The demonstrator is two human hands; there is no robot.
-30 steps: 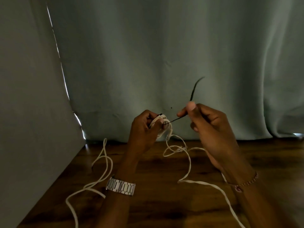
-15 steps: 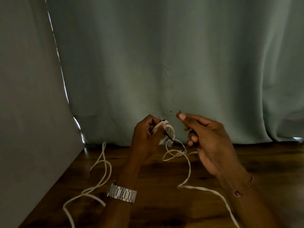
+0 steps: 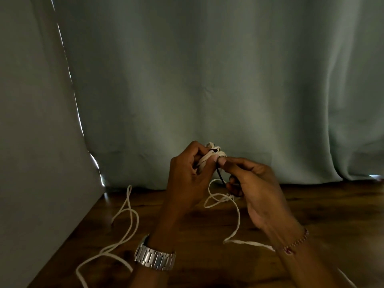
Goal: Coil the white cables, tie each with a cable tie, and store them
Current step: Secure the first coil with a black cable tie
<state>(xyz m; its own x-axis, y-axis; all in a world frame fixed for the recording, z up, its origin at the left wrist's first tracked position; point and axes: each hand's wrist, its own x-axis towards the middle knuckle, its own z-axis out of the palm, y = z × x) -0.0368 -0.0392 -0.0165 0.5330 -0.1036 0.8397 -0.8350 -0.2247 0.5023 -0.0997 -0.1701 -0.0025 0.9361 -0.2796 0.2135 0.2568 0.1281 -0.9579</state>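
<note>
The left hand (image 3: 188, 173) gripped the coil (image 3: 209, 155); the right hand (image 3: 249, 183) pinched the black tie (image 3: 219, 173). Loops could spring loose if it slipped.

Coil (image 3: 209, 157): mostly hidden inside left hand (image 3: 187, 177); number of turns could not be told.
Tie (image 3: 219, 173): thin and dark; lower end was lost behind right hand (image 3: 255, 188); how it closed round the coil was too small to tell.
Cable (image 3: 236, 219): passed behind the right wrist; far end cut off at the bottom edge.
Second cable (image 3: 124, 227): ran out at the bottom edge.
Table (image 3: 332, 215): cut off right and below.
Both forearms: cut off below.
</note>
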